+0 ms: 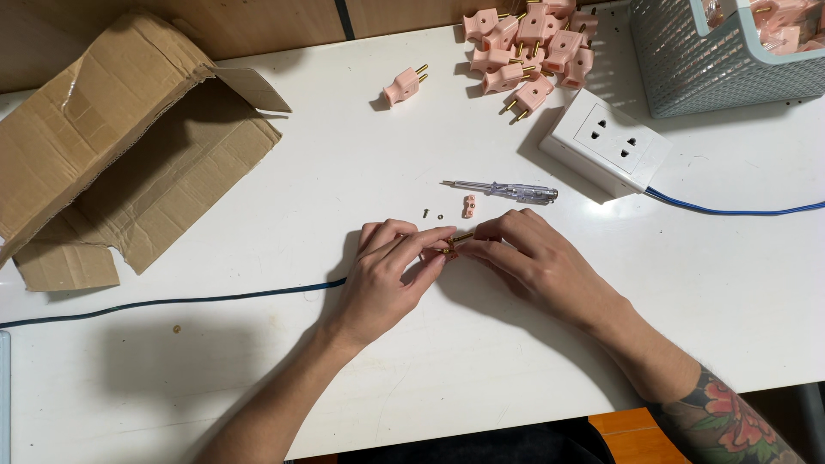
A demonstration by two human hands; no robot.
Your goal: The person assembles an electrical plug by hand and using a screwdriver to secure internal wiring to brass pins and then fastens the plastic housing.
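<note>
Left hand: your left hand rests on the white table near the middle, fingers curled together and pinched on a small pink plug part with a brass pin showing.
Right hand: your right hand meets the left from the right side, thumb and fingertips closed on the same plug part; the two hands touch at the fingertips.
Plug part: it sits between your fingertips, just above the table, mostly hidden; you can only see a bit of pink and brass.
Loose pieces: just beyond your hands lie a small pink clamp piece, a tiny screw and a small nut, close together and apart from your fingers.
Screwdriver: a clear-handled tester screwdriver lies flat just beyond those pieces, tip pointing left.
Socket: a white socket box stands to the far right of the screwdriver, with a blue cable running off to the right.
Plug pile: a heap of pink two-pin plugs lies at the far edge; one single plug lies alone to its left.
Basket: a pale blue mesh basket at the far right corner holds more pink plugs.
Box: an opened cardboard box lies on its side at the far left.
Dark cable: a dark cable crosses the table from the left edge up to your left hand.
</note>
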